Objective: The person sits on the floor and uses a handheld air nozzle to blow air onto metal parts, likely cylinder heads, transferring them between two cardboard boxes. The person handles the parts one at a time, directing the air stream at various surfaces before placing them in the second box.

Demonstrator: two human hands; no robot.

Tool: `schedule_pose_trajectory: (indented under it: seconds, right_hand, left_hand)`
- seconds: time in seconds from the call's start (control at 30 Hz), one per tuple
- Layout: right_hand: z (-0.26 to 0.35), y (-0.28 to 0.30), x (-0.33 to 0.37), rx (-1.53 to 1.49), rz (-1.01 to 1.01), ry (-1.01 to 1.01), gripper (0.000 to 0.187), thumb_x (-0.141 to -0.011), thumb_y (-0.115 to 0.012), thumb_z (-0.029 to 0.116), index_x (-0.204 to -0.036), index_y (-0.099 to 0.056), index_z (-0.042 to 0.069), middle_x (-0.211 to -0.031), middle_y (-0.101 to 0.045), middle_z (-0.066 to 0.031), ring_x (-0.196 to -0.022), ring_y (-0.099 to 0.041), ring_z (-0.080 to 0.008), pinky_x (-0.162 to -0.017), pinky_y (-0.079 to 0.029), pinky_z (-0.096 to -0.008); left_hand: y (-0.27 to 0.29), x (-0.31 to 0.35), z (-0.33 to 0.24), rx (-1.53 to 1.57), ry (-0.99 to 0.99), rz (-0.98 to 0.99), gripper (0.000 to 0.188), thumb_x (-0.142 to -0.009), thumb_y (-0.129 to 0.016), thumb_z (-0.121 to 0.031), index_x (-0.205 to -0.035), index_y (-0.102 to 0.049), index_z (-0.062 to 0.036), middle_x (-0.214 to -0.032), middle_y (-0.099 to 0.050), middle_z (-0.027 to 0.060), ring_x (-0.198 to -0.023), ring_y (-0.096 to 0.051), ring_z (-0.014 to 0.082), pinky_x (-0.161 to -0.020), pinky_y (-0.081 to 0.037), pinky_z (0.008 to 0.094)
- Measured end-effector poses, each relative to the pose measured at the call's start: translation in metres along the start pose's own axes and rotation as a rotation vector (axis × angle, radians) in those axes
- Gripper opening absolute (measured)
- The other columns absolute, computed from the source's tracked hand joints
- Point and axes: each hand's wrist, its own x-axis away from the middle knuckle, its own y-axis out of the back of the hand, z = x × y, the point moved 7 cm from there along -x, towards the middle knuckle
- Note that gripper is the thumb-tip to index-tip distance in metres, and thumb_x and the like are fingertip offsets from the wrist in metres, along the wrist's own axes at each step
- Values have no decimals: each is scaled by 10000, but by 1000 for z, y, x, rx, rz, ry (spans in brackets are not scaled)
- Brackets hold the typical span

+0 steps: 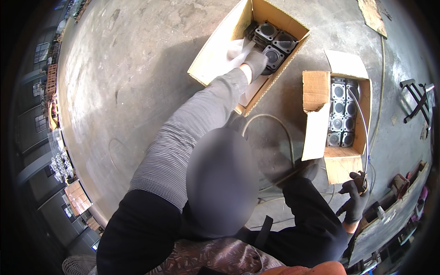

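Note:
My left hand (256,63), in a grey glove, reaches down into a large cardboard box (211,48). Its fingers are closed at the edge of a dark engine cylinder (273,57) with a square flange and a round bore; the fingertips are hidden. More such cylinders (267,31) lie beside and behind it. White sheet material (236,49) is crumpled next to the hand. On the right, my gloved right hand (354,201) is closed round what looks like a blow gun (362,182). Its long, thin, curved tube (365,123) extends over a second cardboard box (316,137).
Two rows of grey cylinders (338,108) fill the second box, whose flaps stand out. Hoses (289,133) curl over the concrete floor (137,68). A black metal frame (415,101) stands at the right, above a board (389,220). A blurred dark oval (222,183) covers the middle.

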Motion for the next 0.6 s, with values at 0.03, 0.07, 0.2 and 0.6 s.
schedule_pose_trajectory:
  seconds: [0.03,0.07,0.2,0.6]
  right_hand:
    - [1,-1,0,0,-7,7,452,-938,-672,90,-1340,-561,-85,-864,-680,-101,-711,-637,-159,-664,-511,-283]
    - [3,-1,1,1,-10,13,456,-938,-674,91,-1343,-559,-86,-865,-680,-102,-712,-638,-159,-662,-513,-284]
    - [6,-3,1,22,4,32,458,-936,-673,92,-1341,-558,-89,-864,-678,-106,-714,-639,-160,-654,-518,-290]
    - [-1,1,0,-19,7,6,463,-914,-643,38,-1353,-541,-65,-921,-672,-127,-700,-640,-174,-641,-552,-328]
  left_hand:
    - [-9,-1,7,279,-112,-104,218,-983,-536,-31,-1111,-712,-20,-1082,-754,137,-952,-750,236,-782,-607,356]
    - [-16,-1,17,480,-180,-179,223,-991,-509,2,-1104,-702,-5,-1076,-753,131,-940,-750,223,-781,-611,344]
    - [-33,10,26,174,-181,-5,177,-957,-576,-3,-1051,-721,-36,-1043,-758,115,-941,-757,207,-812,-610,296]
    - [39,38,-43,-466,-335,103,211,-982,-576,-189,-972,-744,-62,-866,-709,76,-802,-666,284,-801,-550,343]
